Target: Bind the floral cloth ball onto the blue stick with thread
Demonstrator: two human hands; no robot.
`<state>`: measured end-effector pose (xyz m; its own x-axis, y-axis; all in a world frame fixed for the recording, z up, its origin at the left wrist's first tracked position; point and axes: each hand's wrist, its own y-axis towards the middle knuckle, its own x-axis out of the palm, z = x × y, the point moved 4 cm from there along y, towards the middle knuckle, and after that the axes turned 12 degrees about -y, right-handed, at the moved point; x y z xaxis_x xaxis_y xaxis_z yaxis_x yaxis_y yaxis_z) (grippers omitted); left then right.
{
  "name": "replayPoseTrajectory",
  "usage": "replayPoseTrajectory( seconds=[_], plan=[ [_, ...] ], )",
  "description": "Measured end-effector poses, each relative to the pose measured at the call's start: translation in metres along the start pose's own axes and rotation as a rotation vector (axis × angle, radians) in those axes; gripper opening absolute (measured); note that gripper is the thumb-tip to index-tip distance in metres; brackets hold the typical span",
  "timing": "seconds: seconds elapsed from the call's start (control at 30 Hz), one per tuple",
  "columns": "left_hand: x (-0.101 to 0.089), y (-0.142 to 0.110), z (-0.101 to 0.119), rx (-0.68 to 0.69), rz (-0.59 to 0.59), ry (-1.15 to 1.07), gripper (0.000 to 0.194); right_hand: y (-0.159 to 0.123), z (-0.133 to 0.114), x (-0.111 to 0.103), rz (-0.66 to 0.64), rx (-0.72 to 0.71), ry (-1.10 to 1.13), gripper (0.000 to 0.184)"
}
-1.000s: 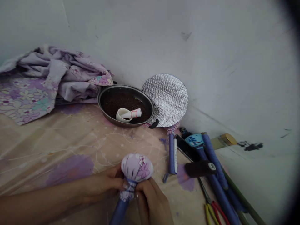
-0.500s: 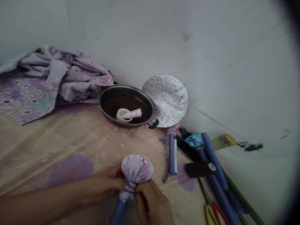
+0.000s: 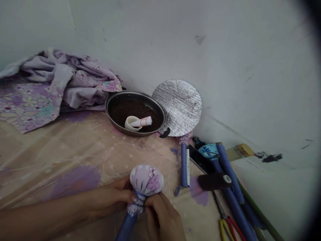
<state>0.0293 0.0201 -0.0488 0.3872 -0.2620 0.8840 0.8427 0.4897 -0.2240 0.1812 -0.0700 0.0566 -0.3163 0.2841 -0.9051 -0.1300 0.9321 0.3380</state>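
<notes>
In front of me is a stick [image 3: 126, 227] wrapped in blue, topped by a padded head [image 3: 146, 180] in lilac floral cloth. Blue thread [image 3: 138, 198] winds round the gathered cloth at its neck. From the left, my left hand [image 3: 117, 195] grips that neck, thumb across the thread and fingers behind. My right hand [image 3: 164, 217] is closed at the right side of the neck, its fingertips pinched against the binding just under the head. Whether a thread end lies between those fingertips is hidden.
A dark pan [image 3: 136, 132] holds brown grains, a small white cup [image 3: 129, 125] and a paper scoop. Behind it leans a silver disc [image 3: 179, 107]. Floral cloth [image 3: 75, 77] is heaped at left. To the right lie a thread spool [image 3: 213, 181], scissors [image 3: 227, 224] and several blue-wrapped sticks [image 3: 233, 201].
</notes>
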Motion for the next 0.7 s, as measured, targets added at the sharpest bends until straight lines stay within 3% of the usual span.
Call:
replayPoseTrajectory(
  seconds=[0.37, 0.7],
  plan=[
    [0.019, -0.008, 0.015, -0.048, 0.009, -0.061, 0.062, -0.003, 0.002, 0.013, 0.046, 0.042, -0.034, 0.038],
    [0.022, -0.009, 0.019, -0.093, 0.018, -0.044, 0.057, -0.003, -0.005, 0.016, 0.092, 0.123, -0.035, 0.036]
  ],
)
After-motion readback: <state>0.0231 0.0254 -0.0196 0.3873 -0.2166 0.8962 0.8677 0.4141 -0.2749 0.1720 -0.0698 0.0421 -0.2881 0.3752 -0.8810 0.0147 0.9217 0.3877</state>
